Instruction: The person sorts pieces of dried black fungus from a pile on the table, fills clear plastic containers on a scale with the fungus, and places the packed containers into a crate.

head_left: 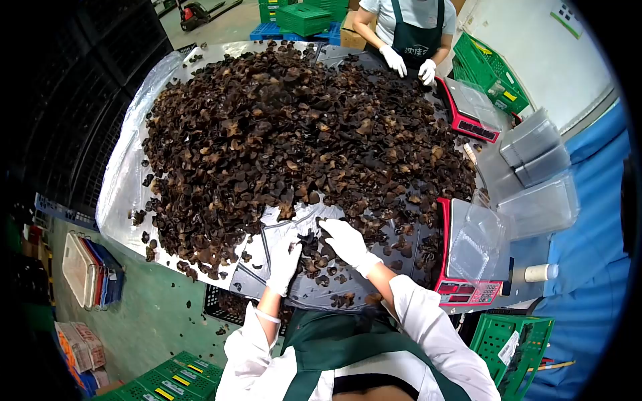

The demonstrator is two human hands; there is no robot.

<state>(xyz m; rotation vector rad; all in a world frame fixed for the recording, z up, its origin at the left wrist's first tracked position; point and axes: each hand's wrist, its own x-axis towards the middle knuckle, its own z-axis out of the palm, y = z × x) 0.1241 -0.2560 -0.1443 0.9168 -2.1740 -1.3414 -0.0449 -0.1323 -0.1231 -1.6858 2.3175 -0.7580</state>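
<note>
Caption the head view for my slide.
White-gloved left hand and right hand at a table heaped with dark mushrooms.

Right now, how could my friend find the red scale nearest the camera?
Find the big silvery-sheeted table heaped with dark brown, ruffled pieces. At its right is the boxy red scale. Unlike the other red scale, it's nearer the wearer's white-gloved right hand.

Straight into a food-packing workshop: wood ear mushrooms (267, 127) lie heaped by red digital scales (468, 292), plastic containers (543, 206), green crates (513, 347)!
</note>
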